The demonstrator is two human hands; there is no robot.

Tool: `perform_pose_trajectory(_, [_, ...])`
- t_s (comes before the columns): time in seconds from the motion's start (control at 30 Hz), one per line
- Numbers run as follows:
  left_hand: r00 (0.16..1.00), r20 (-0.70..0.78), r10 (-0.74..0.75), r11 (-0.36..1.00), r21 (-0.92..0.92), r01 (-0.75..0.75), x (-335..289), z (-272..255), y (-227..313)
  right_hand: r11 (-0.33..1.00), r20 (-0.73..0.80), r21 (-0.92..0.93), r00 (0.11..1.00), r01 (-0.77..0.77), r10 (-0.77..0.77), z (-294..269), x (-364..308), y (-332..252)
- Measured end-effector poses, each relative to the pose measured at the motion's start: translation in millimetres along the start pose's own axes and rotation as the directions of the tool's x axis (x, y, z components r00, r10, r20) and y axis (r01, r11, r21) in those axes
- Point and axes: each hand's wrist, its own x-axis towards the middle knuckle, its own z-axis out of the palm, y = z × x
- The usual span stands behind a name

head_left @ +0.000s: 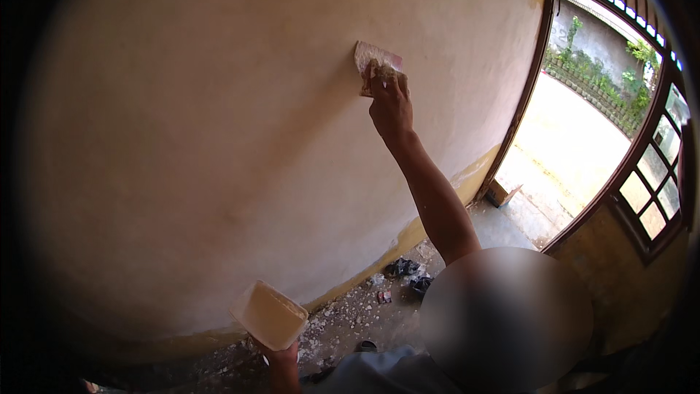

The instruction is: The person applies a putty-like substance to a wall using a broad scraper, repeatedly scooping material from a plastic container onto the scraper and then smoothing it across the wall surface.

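A broad, pale plastered wall [219, 138] fills most of the view, stretching away to the left of and below the raised right hand [390, 106], with a yellowish band along its foot. To the right of that hand an open doorway with a dark wooden door frame [536, 80] gives onto a sunlit yard. Below both hands the floor [364, 314] is strewn with white plaster crumbs and a few dark scraps. The left hand [281, 357], low at the bottom edge, is closed around the underside of a pale rectangular tray [268, 314], which tilts up just above it. The right hand, arm stretched upward, grips a small flat plaster-smeared scraper [375, 62], its blade pressed against the wall just above the fingers.
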Motion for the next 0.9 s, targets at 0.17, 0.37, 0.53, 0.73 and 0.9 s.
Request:
perform_pose_trajectory(0.17, [0.987, -0.118, -0.112, 0.961, -0.264, 0.077, -3, 10, -27, 0.490, 0.231, 0.458, 0.631, -0.742, 0.740, -55, 11, 29])
perform_pose_trajectory(0.37, [0.758, 0.426, -0.495, -0.137, -0.899, 0.416, 27, 21, 25, 0.484, 0.230, 0.223, 0.528, -0.846, 0.817, -55, 100, 51])
perform_pose_trajectory(0.53, [0.726, 0.407, -0.555, -0.072, -0.893, 0.445, 24, 19, 25, 0.855, 0.152, 0.127, 0.861, -0.503, 0.484, -51, 100, -12])
perform_pose_trajectory(0.73, [0.838, 0.355, -0.415, 0.123, -0.890, 0.438, 12, 15, 3, 0.816, -0.056, 0.398, 0.899, 0.419, -0.435, -51, -11, -47])
perform_pose_trajectory(0.9, [0.991, 0.082, -0.102, 0.908, -0.400, 0.127, 16, 23, 28, 0.950, -0.225, 0.252, 0.966, 0.186, -0.130, -53, -7, -35])
